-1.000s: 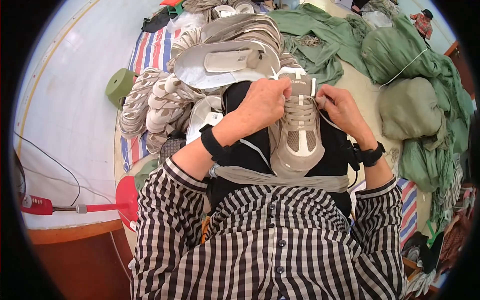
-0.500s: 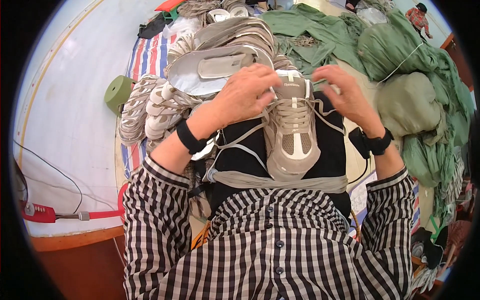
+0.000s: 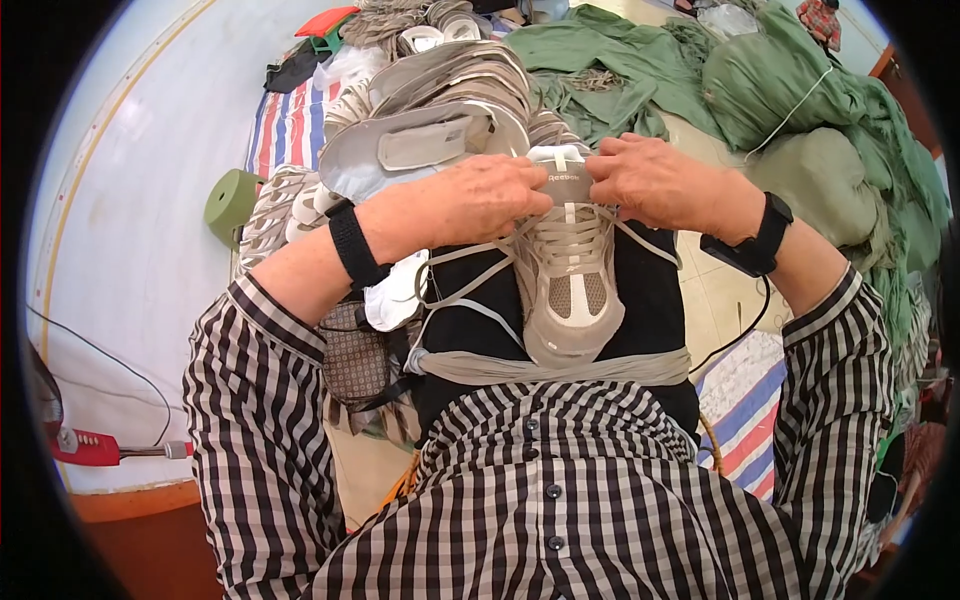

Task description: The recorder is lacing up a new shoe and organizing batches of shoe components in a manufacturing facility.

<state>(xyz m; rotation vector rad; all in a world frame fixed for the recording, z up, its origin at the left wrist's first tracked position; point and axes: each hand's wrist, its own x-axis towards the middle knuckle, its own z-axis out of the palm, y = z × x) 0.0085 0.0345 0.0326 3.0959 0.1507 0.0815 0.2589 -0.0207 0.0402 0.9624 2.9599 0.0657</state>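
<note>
A taupe and beige sneaker (image 3: 570, 270) lies on my black-covered lap, its toe toward me. Its laces (image 3: 568, 235) criss-cross the tongue, and loose lengths trail out to both sides. My left hand (image 3: 490, 195) is closed at the left edge of the shoe's opening, fingertips by the tongue. Opposite it, my right hand (image 3: 650, 185) has its fingers curled over the right edge of the opening. Whether a lace end is also between the fingers is hidden. A grey cloth band (image 3: 555, 367) crosses my lap just below the toe.
Stacked shoe uppers (image 3: 430, 140) stand ahead on the left, on a striped sheet (image 3: 290, 125). A green roll (image 3: 232, 200) sits left of them. Green fabric and sacks (image 3: 770, 90) fill the right. A patterned bag (image 3: 355, 365) lies by my left arm. Another person (image 3: 820, 20) is far right.
Both hands have come down and inward to the sides of the shoe's opening. The right fingers, spread and raised before, are now curled against the shoe. My elbows have moved outward.
</note>
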